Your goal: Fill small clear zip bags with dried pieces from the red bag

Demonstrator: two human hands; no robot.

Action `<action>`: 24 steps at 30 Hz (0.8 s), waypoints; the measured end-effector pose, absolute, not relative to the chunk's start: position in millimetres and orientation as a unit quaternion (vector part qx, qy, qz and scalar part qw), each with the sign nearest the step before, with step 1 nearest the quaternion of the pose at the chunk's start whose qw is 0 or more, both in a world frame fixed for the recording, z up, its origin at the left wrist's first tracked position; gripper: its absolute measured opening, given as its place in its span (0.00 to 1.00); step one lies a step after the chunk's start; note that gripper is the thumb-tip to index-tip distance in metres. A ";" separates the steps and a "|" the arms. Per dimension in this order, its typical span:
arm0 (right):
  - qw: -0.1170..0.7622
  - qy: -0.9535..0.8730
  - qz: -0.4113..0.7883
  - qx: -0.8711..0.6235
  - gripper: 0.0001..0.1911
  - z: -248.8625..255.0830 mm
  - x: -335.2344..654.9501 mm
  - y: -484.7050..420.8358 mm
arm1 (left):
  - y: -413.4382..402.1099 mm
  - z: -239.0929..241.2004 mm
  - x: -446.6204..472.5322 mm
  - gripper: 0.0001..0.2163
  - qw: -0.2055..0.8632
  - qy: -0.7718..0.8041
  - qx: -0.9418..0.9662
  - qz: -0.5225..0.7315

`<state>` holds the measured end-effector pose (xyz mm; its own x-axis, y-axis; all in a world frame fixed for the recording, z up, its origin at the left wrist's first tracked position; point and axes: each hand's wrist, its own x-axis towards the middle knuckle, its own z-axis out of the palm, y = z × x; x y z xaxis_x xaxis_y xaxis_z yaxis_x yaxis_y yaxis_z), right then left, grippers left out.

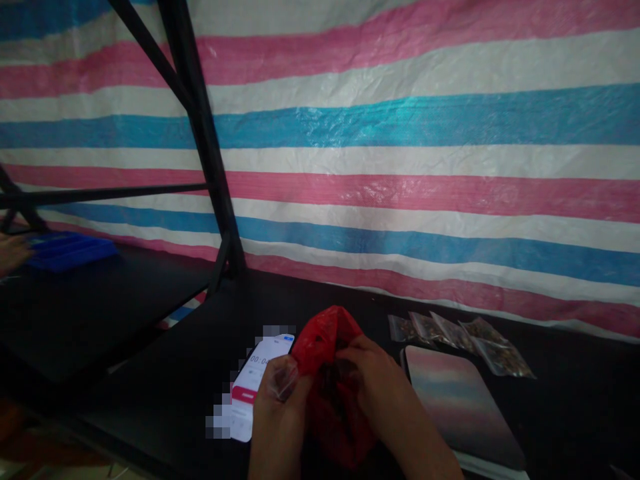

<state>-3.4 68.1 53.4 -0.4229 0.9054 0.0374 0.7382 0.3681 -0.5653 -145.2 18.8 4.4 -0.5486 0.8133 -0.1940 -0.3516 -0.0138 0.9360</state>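
A crumpled red plastic bag stands with its mouth open towards me, dark loose contents showing inside. At its left rim, my left hand is closed on the red bag, with a small clear plastic bag also between its fingers. My right hand reaches into the mouth from the right, fingertips bent together; what they pinch is hidden. A phone with a lit timer screen lies just left of my left hand. Right of my right hand is a flat scale-like device with a shiny top.
Several filled clear sachets lie in a row behind the device on the black table. At far left, another person's hand is beside a blue tray. A black metal frame rises before a striped sheet.
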 end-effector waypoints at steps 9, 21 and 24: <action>0.139 -0.783 0.184 -0.578 0.25 54.1 -6.6 61.8 | 18.3 10.4 -150.3 0.19 0.417 0.531 0.181 0.715; 0.210 -0.765 0.207 -0.572 0.19 39.9 -8.0 71.2 | 36.2 22.6 -144.3 0.12 0.497 0.431 0.174 0.732; 0.222 -0.761 0.227 -0.566 0.18 37.6 -8.3 73.3 | 35.9 21.9 -150.5 0.11 0.508 0.436 0.163 0.725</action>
<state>-8.3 73.3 37.6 -0.2608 0.9620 0.0807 0.7608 0.2563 -0.5962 -150.5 35.9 21.9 -0.4309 0.8783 -0.2070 -0.5951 -0.1042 0.7968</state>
